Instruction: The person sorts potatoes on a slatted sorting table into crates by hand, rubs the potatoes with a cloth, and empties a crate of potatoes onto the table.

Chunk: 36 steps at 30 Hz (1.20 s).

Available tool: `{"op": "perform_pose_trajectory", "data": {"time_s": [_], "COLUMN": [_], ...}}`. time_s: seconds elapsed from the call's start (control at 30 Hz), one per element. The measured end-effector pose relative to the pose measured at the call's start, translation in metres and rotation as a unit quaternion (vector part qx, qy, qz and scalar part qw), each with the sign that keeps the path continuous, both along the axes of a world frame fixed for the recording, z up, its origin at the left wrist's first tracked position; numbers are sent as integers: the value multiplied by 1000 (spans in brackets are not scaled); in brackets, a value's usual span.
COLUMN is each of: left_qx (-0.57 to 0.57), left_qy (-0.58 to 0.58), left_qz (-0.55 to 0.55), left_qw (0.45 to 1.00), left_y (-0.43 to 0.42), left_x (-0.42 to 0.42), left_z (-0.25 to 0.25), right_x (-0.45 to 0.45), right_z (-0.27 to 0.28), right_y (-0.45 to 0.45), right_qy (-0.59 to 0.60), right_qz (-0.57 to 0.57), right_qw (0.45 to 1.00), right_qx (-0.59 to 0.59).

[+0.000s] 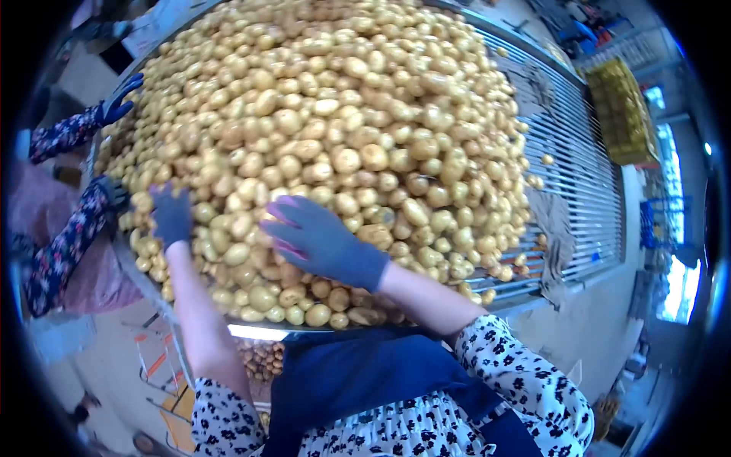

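A big heap of wet, yellow-skinned potatoes [346, 160] covers most of a slatted metal table [582, 175]. My left hand [172, 217], in a grey glove with purple fingertips, lies on the potatoes near the table's left side with its fingers apart. Closer to the middle of the heap, my right hand [327, 244] wears the same kind of glove. Its fingers are spread over the potatoes and slightly blurred; I see nothing gripped in them. The palms of both hands are hidden from view.
At the left edge stands a co-worker in a flowered sleeve [65, 255], with gloved hands [118, 103] at the heap. Brown cloths [552, 236] lie on the slats at right. A yellow crate [620, 110] sits beyond them. More potatoes [260, 359] show below the near edge.
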<state>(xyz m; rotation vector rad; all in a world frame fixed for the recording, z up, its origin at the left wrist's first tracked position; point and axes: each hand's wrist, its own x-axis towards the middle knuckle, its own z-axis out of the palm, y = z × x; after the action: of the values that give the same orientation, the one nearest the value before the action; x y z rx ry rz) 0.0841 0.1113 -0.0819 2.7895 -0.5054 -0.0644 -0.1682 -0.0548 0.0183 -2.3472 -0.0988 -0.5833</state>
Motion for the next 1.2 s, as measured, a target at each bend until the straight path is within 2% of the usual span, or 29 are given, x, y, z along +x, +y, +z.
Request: {"op": "perform_pose_trajectory", "data": {"time_s": [0.07, 0.1, 0.13, 0.17, 0.2, 0.23, 0.27, 0.3, 0.33, 0.37, 0.4, 0.47, 0.5, 0.53, 0.6, 0.63, 0.67, 0.73, 0.8, 0.87, 0.93, 0.97, 1.0, 1.03, 1.07, 1.1, 1.2], "left_qx": [-34, -47, -58, -226, -305, -422, -296, -294, -297, -264, -229, -231, -237, -231, -162, -124, -174, -106, -44, -116, -141, -164, -272, -265, -260, -254, -460], "left_qy": [-58, -92, -127, -135, -36, 161, 131, 37, -18, -41, -63, -63, -59, -66, -113, -74, -106, -67, -205, -86, -109, -126, -76, -57, -38, -26, 151], "left_qz": [-48, -64, -79, -146, -179, -116, -242, -356, -407, -441, -473, -464, -458, -456, -432, -424, -369, -276, -236, -133, -133, -144, -137, -149, -162, -159, -63], "left_qw": [997, 993, 987, 954, 935, 884, 915, 886, 864, 857, 849, 853, 855, 857, 880, 894, 907, 953, 949, 981, 975, 968, 949, 951, 951, 954, 873], "left_y": [-5, -2, -1, -26, -56, -84, -111, -128, -145, -151, -148, -131, -123, -111, -82, -72, -60, -33, -8, 12, 31, 42, 48, 53, 55, 58, 56], "left_x": [-18, -24, -26, -55, -87, -129, -156, -182, -213, -243, -263, -266, -264, -261, -254, -245, -237, -211, -189, -178, -179, -184, -196, -210, -224, -239, -281], "left_z": [24, 35, 40, 40, 59, 64, 98, 104, 84, 87, 88, 69, 63, 61, 57, 73, 60, 62, 66, 68, 68, 67, 58, 61, 64, 63, 39], "right_x": [-53, -83, -103, -123, -138, -145, -146, -143, -140, -136, -132, -127, -122, -121, -119, -119, -118, -116, -114, -106, -89, -81, -73, -68, -61, -49, -18], "right_z": [14, 5, 22, 22, 32, 36, 37, 31, 22, 14, 7, -1, 6, -6, -17, -23, -29, -24, -20, -6, 13, 22, 29, 32, 18, 20, 22], "right_y": [-41, -63, -83, -109, -127, -142, -152, -155, -157, -156, -152, -139, -119, -112, -72, -58, -46, -25, -17, -29, -46, -53, -59, -66, -77, -81, -110], "right_qy": [-21, -51, -20, 3, 8, 18, 26, 19, 91, 162, 157, 159, 145, 120, 74, 67, 59, 83, 54, 38, -32, 17, 67, 131, 137, 170, 248], "right_qz": [-67, -145, -229, -301, -367, -427, -485, -485, -476, -463, -460, -482, -485, -442, -439, -427, -414, -375, -291, -267, -268, -249, -231, -208, -184, -176, -128], "right_qw": [997, 988, 971, 946, 916, 887, 854, 854, 852, 847, 850, 854, 862, 888, 895, 901, 908, 923, 953, 963, 958, 959, 955, 939, 917, 905, 877], "right_qx": [29, -21, -58, -123, -163, -176, -189, -188, -198, -206, -202, -118, 7, -19, -29, -27, -27, -22, 59, 18, -96, -135, -172, -240, -325, -349, -390]}}
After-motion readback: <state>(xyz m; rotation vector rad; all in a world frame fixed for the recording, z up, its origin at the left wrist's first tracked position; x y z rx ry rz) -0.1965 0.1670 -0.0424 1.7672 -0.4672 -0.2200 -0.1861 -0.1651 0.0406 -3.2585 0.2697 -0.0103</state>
